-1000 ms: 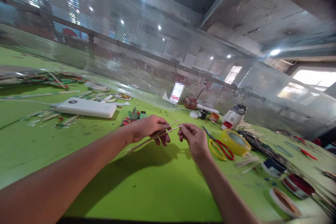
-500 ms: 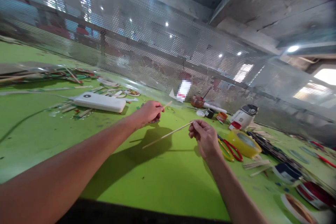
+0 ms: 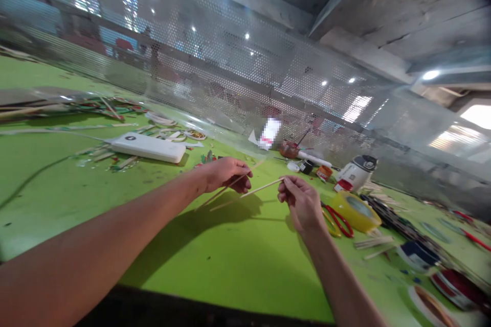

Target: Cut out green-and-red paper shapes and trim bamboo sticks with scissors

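My left hand [image 3: 230, 172] is over the middle of the green table [image 3: 245, 260], its fingers pinching a thin wooden stick [image 3: 219, 192] that slants down to the left. To its right, my right hand [image 3: 301, 198] grips the end of another thin wooden stick [image 3: 263, 187] between thumb and fingers. This stick's free end points left, toward my left hand, and looks close to it; whether the sticks touch I cannot tell. Small red and green pieces [image 3: 208, 158] lie behind my left wrist.
At left lies a white power bank [image 3: 148, 147] over several sticks. On the right are a tool with red and yellow handles [image 3: 340, 220], a yellow tape roll [image 3: 356, 212], a white bottle [image 3: 356, 172] and paint jars [image 3: 418, 254]. A lit phone [image 3: 270, 133] stands against the clear sheet behind.
My left hand has come down and to the right, toward my right hand, and more of its stick now shows. The right hand stays nearly in place with its stick.
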Action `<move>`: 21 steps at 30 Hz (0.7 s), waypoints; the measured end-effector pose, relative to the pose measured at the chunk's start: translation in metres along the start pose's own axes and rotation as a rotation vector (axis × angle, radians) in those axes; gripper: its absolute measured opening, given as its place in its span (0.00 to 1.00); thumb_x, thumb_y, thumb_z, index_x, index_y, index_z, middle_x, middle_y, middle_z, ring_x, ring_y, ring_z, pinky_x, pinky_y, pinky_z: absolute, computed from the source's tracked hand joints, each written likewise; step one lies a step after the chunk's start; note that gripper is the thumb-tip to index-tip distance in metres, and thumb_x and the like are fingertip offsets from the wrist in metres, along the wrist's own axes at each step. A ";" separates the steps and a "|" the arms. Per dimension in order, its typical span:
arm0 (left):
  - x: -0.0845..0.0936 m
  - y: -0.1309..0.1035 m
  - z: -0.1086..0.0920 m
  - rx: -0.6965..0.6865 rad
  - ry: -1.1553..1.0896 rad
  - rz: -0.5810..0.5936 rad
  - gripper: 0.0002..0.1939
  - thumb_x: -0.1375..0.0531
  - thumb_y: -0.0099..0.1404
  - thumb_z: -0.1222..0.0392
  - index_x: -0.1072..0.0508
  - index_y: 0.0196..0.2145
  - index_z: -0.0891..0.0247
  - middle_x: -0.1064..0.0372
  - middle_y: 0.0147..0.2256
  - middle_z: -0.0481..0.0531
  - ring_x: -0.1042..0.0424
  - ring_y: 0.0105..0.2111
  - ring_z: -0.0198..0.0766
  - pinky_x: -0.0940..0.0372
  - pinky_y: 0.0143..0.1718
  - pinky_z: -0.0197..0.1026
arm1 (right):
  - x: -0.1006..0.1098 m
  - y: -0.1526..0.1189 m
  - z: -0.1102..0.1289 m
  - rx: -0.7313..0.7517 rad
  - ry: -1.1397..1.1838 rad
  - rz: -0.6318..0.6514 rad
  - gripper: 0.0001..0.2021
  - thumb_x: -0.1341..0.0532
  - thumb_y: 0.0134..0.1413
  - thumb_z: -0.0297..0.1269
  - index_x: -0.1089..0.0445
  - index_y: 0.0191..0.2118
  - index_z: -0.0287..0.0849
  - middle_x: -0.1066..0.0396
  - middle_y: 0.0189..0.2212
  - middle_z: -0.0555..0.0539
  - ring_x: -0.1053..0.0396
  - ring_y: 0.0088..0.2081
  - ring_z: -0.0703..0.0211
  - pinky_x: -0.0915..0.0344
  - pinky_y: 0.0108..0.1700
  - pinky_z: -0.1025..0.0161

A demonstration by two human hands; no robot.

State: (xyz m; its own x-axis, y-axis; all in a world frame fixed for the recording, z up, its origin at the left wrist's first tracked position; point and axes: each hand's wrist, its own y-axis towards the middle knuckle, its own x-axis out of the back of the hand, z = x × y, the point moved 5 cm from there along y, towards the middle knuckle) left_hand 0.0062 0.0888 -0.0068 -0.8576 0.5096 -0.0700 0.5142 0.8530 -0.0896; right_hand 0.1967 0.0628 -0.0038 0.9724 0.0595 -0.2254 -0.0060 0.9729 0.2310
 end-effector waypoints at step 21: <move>-0.037 -0.009 -0.005 -0.046 -0.034 0.121 0.13 0.39 0.57 0.54 0.38 0.32 0.65 0.32 0.21 0.49 0.48 0.15 0.26 0.58 0.17 0.33 | -0.018 -0.010 0.009 0.068 0.074 0.122 0.08 0.36 0.51 0.36 0.25 0.34 0.37 0.30 0.21 0.49 0.37 0.20 0.68 0.42 0.23 0.69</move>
State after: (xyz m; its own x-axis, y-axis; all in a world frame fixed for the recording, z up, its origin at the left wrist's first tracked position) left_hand 0.0329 0.0630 0.0012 -0.7878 0.6058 -0.1113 0.6122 0.7901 -0.0326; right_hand 0.1811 0.0497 0.0068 0.9457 0.1953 -0.2598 -0.1052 0.9402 0.3239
